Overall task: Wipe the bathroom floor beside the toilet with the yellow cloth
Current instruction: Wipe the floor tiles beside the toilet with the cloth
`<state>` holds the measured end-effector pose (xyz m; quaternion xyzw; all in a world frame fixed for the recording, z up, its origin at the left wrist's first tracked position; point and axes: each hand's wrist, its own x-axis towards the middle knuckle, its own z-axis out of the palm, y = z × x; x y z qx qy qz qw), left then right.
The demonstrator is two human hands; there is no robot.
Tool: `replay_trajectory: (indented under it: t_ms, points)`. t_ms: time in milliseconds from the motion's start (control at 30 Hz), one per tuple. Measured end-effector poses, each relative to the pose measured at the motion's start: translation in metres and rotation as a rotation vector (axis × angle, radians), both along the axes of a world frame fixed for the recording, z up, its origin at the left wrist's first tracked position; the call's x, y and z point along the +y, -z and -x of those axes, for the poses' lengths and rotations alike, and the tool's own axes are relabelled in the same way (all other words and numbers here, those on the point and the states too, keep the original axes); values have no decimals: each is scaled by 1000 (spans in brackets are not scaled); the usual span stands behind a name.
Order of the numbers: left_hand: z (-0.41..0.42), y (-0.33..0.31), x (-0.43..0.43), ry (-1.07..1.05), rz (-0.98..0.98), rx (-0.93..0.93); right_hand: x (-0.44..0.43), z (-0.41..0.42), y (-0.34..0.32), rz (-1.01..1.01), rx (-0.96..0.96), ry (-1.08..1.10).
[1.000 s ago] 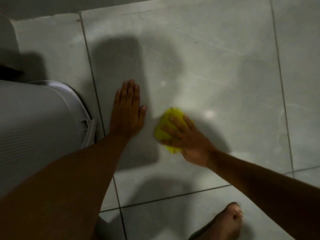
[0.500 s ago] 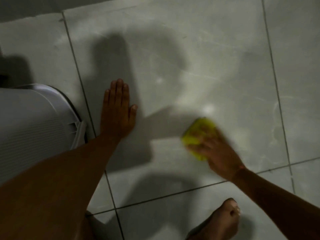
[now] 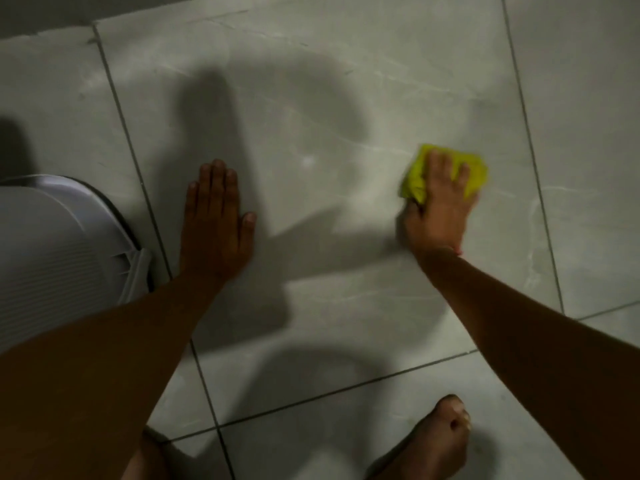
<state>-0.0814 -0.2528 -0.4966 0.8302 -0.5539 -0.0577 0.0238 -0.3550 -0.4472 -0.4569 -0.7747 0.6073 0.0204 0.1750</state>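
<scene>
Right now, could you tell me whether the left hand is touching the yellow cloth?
Apart. The head view shows the left hand flat on the floor tile near the toilet, with bare tile separating it from the yellow cloth under the right hand.

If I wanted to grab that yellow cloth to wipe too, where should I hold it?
Probably press down from above, palm flat on its middle, like the right hand does. The yellow cloth lies bunched flat on the floor tile, so there's no edge sticking up.

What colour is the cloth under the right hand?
Bright yellow with a greenish tinge; the cloth shows clearly in the head view, pressed to the floor tile by the right hand.
</scene>
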Motion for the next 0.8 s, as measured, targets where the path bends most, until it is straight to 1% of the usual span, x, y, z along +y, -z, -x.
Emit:
replay_trajectory:
  t_ms: [33, 100, 133, 167, 200, 267, 333, 367, 400, 433, 500, 533, 567, 600, 633, 667, 733, 767, 800]
  points:
    - [0, -1, 0, -3, -4, 6, 6, -7, 1, -14, -8, -127]
    - [1, -4, -2, -8, -15, 21, 27, 14, -3, -42, 48, -472]
    - [2, -7, -4, -10, -24, 25, 35, 35, -8, -69, 71, -573]
    - [2, -8, -4, -13, -34, 26, 36, 57, -14, -110, 86, -576]
    - [2, -9, -4, -17, -40, 26, 29, 71, -17, -124, 76, -507]
    - [3, -8, -2, -17, -32, 24, 0, 63, -15, -96, 50, -250]
    - [2, -4, -2, -6, -29, 15, -35, 16, -5, -42, 40, 9]
    - [0, -3, -2, -2, -33, 9, -43, -9, -3, -40, 37, 52]
    - [0, -2, -2, 1, -39, 7, -42, -29, -1, -33, 36, 8]
    - [0, -2, -1, 1, -45, 10, -32, -41, 1, -28, 25, -107]
    - [0, -4, -2, -1, -43, 25, 14, -32, -1, -44, -11, -474]
    - [0, -6, -3, -4, -40, 38, 40, -14, -6, -61, -3, -615]
    - [1, -7, -4, -8, -42, 48, 58, 10, -11, -88, 13, -682]
    - [1, -9, -4, -14, -46, 55, 61, 32, -14, -89, 16, -678]
    - [2, -10, -4, -15, -49, 58, 50, 45, -16, -97, 6, -593]
    - [2, -10, -3, -17, -50, 57, 32, 49, -14, -83, -17, -427]
    - [1, -7, -3, -13, -42, 61, -15, 22, -9, -34, -17, -35]
    - [1, -5, -2, -10, -38, 62, -37, -1, -4, -15, 3, 86]
    - [1, -4, -2, -9, -38, 62, -51, -24, 1, -9, 25, 117]
